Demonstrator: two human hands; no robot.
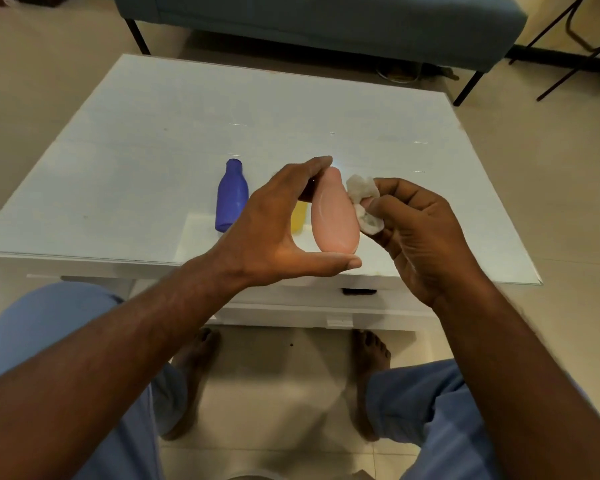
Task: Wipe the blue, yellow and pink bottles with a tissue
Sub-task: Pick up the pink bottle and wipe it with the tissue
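Pink bottle: a smooth, matte pink plastic bottle (335, 218), flattened and teardrop-shaped, narrow at the top and broad at the rounded base; it is held up in the air above the near edge of the table, upright with a slight lean.
Left hand: the left hand (278, 223) pinches the pink bottle lengthwise, fingertips on its narrow top and thumb under its base, the rest of the hand arched clear of it.
Tissue: a crumpled white tissue wad (365, 206), soft and fibrous, pressed against the right side of the pink bottle.
Right hand: the right hand (416, 233) is curled closed around the tissue wad, pinching it between thumb and fingers.
Blue bottle: an opaque blue-violet plastic bottle (232, 197) with rounded shoulders and a short neck, standing on the table left of the hands.
Yellow bottle: a yellow plastic bottle (298, 216), mostly hidden behind the left hand and pink bottle; its shape cannot be told.
Table: a low white table with a glossy glass top (187, 116).
Writing: no label or print can be read on any bottle.
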